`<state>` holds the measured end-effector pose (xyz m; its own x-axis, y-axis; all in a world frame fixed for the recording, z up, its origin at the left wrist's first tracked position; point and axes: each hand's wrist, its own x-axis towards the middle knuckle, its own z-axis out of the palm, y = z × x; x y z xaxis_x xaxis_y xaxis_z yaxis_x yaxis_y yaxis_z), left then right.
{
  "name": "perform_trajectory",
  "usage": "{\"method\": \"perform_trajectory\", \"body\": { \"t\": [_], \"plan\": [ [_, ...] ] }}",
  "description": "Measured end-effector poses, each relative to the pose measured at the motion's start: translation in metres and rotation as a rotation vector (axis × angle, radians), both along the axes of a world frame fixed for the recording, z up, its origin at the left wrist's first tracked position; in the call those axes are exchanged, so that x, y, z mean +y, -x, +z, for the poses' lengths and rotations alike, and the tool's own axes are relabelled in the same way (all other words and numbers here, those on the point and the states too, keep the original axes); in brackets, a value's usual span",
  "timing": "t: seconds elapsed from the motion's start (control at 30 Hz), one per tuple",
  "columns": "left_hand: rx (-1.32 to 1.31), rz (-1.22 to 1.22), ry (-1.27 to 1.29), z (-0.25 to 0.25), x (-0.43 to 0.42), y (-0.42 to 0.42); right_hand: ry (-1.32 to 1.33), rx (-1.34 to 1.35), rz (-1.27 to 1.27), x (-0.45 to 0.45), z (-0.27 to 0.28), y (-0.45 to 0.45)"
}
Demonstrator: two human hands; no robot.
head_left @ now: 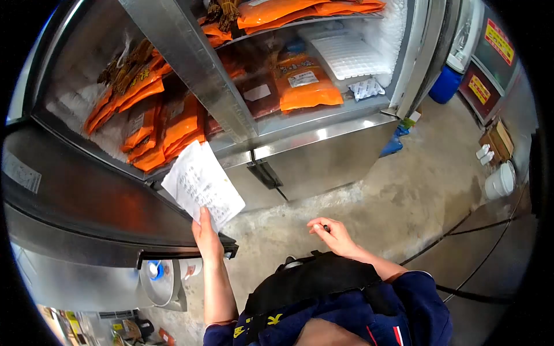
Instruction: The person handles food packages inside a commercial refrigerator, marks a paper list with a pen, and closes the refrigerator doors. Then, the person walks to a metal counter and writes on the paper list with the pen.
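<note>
- The steel freezer is standing in front of you, its frosty upper compartments showing.
- The dark door is hanging open at your left, its handle end reaching behind your left wrist.
- The orange bags are lying in a heap inside the left compartment, with dried brown bundles resting on top of some.
- More orange packs are lying on the upper right shelf; a single orange bag is sitting below them, beside a dark red pack.
- The white ribbed tray is resting to the right of that single bag, near the frosted wall.
- The handwritten paper is tilting upward in front of the freezer's lower left edge.
- Your left hand is clamping the paper's lower edge, thumb lying over the writing side.
- Your right hand is hovering above the concrete floor, well apart from the paper, fingers curling around the pen.
- The small white packet is lying just below the tray.
- The black pen is poking out of your right hand's grip.
</note>
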<state>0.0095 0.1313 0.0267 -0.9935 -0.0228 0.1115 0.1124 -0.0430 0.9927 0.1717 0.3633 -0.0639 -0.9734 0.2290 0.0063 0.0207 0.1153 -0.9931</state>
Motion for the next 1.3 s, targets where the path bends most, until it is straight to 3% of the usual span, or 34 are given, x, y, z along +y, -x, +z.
{"method": "perform_trajectory", "body": {
  "t": [0.33,0.67,1.3],
  "plan": [
    [-0.148,0.014,-0.438,0.009,0.017,0.01,0.05,-0.147,-0.065,0.054,-0.007,-0.029],
    [-0.15,-0.052,-0.512,0.01,0.045,0.033,0.075,-0.066,-0.122,0.077,-0.026,-0.041],
    [-0.198,-0.149,-0.556,0.018,0.09,0.076,0.056,-0.069,-0.294,0.088,-0.01,-0.013]
  ]
}}
